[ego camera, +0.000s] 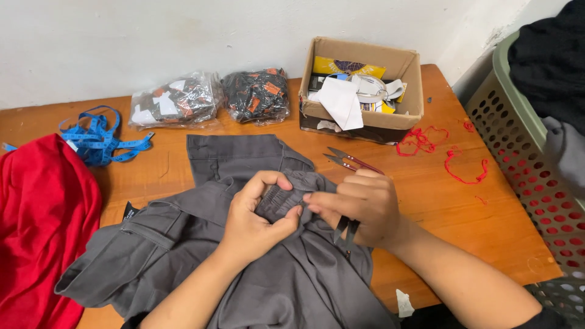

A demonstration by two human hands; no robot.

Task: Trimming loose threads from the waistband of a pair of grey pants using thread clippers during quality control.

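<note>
Pinching a gathered fold of the grey garment (244,262) on the bench (487,219), the left hand (256,222) keeps it taut; the right hand (359,207), just beside, is closed around the thread snips (347,161), so cut close with only the tips.

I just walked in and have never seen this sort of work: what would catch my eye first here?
Most likely the two hands at the centre: the left hand pinches a bunched part of a grey garment, and the right hand touches the same spot with thread snips in its grip. Next, the red cloth at the left edge and the loose red threads on the wooden table.
</note>
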